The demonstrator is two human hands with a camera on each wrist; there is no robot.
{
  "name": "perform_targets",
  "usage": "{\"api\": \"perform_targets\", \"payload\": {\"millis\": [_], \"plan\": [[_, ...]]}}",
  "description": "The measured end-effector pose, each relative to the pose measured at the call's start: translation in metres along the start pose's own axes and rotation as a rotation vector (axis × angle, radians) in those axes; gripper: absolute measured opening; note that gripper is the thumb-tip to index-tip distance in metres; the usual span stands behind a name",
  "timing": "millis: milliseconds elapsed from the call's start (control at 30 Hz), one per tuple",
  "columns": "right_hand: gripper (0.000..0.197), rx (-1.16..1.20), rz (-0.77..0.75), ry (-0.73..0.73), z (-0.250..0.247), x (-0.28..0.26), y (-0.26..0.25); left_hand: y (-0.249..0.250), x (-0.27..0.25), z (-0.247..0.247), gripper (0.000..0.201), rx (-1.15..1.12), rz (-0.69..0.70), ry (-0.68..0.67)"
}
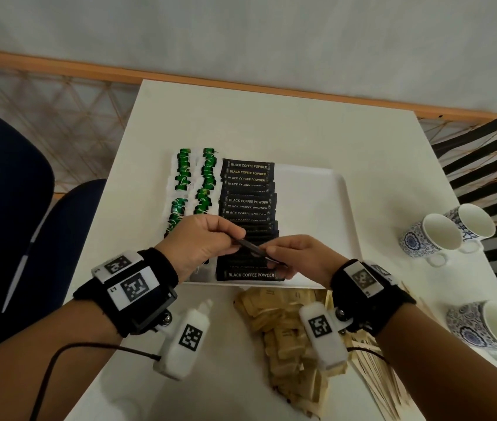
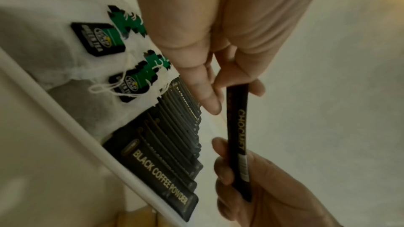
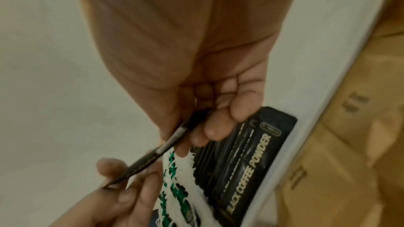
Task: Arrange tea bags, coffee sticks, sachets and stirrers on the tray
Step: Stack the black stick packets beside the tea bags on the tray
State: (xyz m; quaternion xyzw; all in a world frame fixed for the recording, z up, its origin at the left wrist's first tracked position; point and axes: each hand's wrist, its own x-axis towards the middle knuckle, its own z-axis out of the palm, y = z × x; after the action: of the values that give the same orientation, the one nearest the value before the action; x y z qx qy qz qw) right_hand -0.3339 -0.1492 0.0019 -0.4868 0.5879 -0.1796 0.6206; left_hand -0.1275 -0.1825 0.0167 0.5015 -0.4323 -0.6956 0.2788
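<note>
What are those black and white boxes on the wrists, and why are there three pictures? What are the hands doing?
The boxes are small cameras strapped to a person's wrists. The big picture comes from a camera on the person's head, looking down. The other two look along each hand at its fingers.

On the white table sits a white tray with rows of green tea bags and black coffee powder sticks. Brown sachets, wooden stirrers and patterned cups wait beside it.

The left hand and the right hand each pinch one end of a single black coffee stick above the tray.
</note>
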Motion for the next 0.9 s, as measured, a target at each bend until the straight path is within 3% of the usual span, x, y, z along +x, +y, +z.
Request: {"api": "perform_targets", "payload": {"millis": [167, 267, 500, 700, 900], "plan": [[0.012, -0.155, -0.082, 0.152, -0.007, -0.003, 0.01, -0.001, 0.003, -0.004, 0.038, 0.078, -0.003, 0.052], [0.01, -0.385, -0.095, 0.214, -0.006, -0.004, 0.013, -0.004, 0.006, -0.008, 0.034, 0.131, 0.007, 0.126], [0.018, -0.82, -0.08, 0.153, 0.004, 0.001, 0.016, -0.011, 0.009, 0.0, 0.015, 0.426, 0.047, 0.068], [0.014, -0.855, -0.107, 0.17, 0.01, 0.005, 0.015, -0.02, 0.005, 0.013, 0.014, 0.787, 0.096, -0.023], [0.009, -0.795, -0.105, 0.227, 0.015, 0.008, 0.017, -0.028, 0.006, 0.027, 0.027, 1.2, 0.166, -0.122]]}}
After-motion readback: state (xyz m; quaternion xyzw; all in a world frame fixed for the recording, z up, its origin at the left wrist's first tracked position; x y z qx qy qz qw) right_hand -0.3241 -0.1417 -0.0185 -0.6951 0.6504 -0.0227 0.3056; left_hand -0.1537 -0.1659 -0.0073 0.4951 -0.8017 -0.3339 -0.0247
